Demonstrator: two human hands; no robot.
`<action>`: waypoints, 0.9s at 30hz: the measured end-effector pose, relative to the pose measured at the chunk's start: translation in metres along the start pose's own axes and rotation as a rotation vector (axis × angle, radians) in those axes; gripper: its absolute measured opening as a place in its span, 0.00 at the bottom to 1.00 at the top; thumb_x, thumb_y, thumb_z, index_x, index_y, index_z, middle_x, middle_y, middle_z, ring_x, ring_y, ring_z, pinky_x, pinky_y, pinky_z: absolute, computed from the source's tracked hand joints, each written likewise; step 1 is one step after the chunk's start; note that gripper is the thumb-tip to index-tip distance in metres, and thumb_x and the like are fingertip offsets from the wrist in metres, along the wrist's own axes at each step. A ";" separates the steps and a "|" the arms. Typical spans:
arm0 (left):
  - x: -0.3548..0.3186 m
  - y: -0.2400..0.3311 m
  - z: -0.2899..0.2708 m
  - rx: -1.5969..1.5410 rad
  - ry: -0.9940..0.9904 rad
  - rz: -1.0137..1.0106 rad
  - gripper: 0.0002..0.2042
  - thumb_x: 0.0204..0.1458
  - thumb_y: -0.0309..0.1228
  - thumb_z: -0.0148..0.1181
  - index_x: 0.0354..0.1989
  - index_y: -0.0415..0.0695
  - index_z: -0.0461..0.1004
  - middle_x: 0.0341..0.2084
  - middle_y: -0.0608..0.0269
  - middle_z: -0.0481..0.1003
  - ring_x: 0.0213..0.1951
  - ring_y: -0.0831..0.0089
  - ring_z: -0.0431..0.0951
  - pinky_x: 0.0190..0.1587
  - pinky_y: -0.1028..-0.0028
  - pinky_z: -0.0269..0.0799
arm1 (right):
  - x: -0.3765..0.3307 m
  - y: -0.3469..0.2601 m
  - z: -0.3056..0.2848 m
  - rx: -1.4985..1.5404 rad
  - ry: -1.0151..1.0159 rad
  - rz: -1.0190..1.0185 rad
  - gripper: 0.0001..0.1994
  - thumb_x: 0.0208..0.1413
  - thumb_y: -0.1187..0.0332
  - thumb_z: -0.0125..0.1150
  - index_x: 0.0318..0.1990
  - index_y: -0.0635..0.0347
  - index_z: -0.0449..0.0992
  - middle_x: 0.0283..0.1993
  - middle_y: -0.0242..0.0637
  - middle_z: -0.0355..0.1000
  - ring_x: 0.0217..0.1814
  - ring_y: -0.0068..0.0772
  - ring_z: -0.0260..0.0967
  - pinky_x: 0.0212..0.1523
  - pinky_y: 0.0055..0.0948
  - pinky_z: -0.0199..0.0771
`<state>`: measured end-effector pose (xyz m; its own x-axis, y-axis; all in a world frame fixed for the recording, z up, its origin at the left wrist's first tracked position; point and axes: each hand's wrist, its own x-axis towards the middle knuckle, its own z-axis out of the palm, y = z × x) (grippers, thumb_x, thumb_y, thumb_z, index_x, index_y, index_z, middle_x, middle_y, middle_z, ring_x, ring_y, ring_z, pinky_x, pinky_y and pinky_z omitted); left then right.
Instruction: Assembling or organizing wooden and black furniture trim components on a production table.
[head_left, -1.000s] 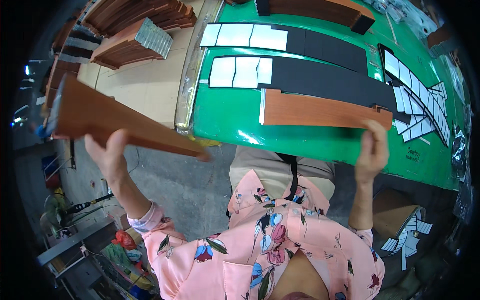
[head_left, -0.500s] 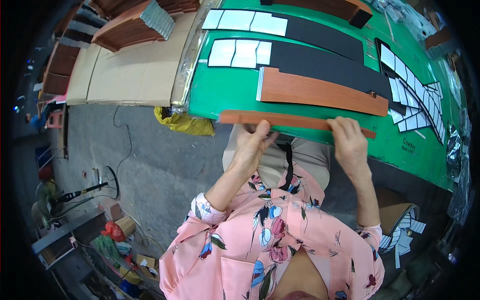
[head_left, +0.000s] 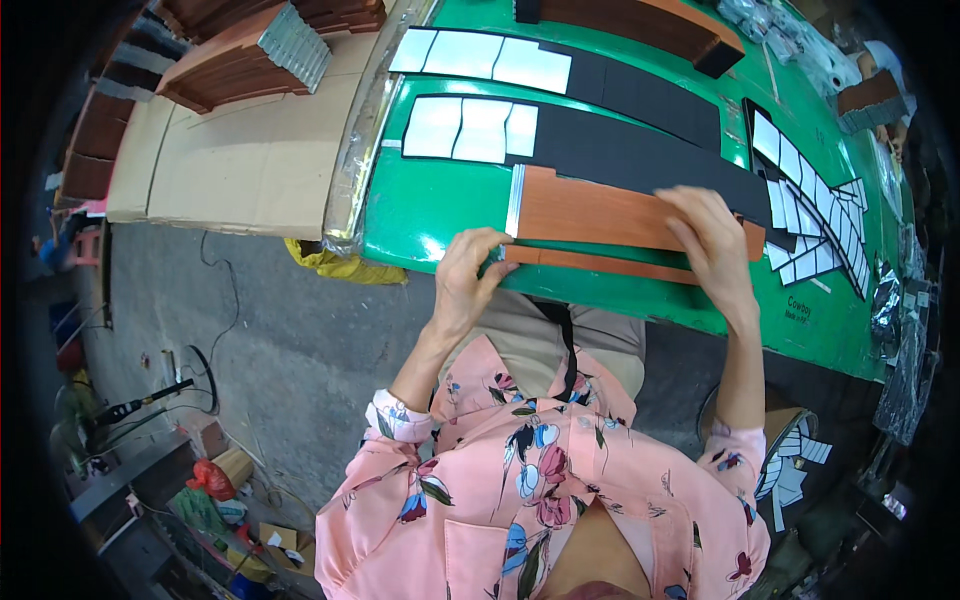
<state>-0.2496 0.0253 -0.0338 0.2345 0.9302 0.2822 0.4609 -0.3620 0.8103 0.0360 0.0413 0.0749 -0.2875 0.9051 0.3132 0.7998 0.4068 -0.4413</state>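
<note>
A narrow brown wood-grain strip (head_left: 600, 264) lies along the front of the green table, close against a stack of wider brown wood-grain panels (head_left: 600, 208). My left hand (head_left: 465, 283) pinches the strip's left end between thumb and fingers. Over the right part of the stack, my right hand (head_left: 714, 250) has its fingers stretched out and its thumb apart. It hides the strip's right end. Behind the stack are a black panel with white pieces (head_left: 484, 129) at its left and a similar black panel (head_left: 645, 95) farther back.
White-pieced black strips (head_left: 815, 205) lie crossed on the green table (head_left: 440, 210) at the right. Cardboard (head_left: 245, 180) with stacked brown panels (head_left: 235, 62) is at the left. Clear plastic wrap (head_left: 800, 40) lies at the back right; a bin (head_left: 770, 430) stands below the table's edge.
The strip was held up in both hands and is now down beside the stack. My left hand moved to its left end; my right hand moved forward over the stack and its fingers opened.
</note>
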 end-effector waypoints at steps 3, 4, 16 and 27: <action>0.004 0.000 0.002 -0.054 0.011 0.017 0.18 0.37 0.19 0.66 0.40 0.41 0.72 0.44 0.54 0.72 0.45 0.59 0.72 0.45 0.69 0.68 | 0.058 0.013 0.049 0.132 -0.137 -0.080 0.09 0.50 0.73 0.58 0.40 0.61 0.75 0.38 0.41 0.72 0.42 0.42 0.70 0.42 0.34 0.70; 0.006 -0.002 0.001 -0.049 0.009 0.065 0.18 0.37 0.20 0.67 0.40 0.41 0.72 0.44 0.54 0.71 0.46 0.58 0.71 0.45 0.67 0.68 | 0.076 0.018 0.068 0.162 -0.219 -0.077 0.09 0.51 0.71 0.57 0.39 0.62 0.76 0.38 0.41 0.72 0.40 0.42 0.70 0.41 0.34 0.70; 0.047 -0.034 -0.051 -0.453 -0.280 -0.046 0.22 0.39 0.24 0.62 0.48 0.45 0.71 0.51 0.56 0.69 0.53 0.55 0.67 0.55 0.61 0.61 | 0.160 0.005 0.129 0.213 -0.850 0.287 0.08 0.46 0.69 0.65 0.29 0.65 0.78 0.23 0.40 0.74 0.22 0.29 0.70 0.24 0.29 0.70; 0.132 -0.071 0.000 0.442 0.033 0.315 0.10 0.39 0.24 0.59 0.33 0.48 0.76 0.34 0.72 0.75 0.40 0.71 0.72 0.40 0.69 0.65 | 0.155 0.010 0.134 0.001 -0.604 0.134 0.10 0.45 0.67 0.65 0.34 0.61 0.79 0.32 0.40 0.77 0.35 0.35 0.75 0.37 0.32 0.75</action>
<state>-0.2513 0.1733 -0.0538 0.3961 0.7714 0.4980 0.6904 -0.6078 0.3923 -0.0710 0.2025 0.0062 -0.4322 0.8584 -0.2764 0.8494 0.2846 -0.4444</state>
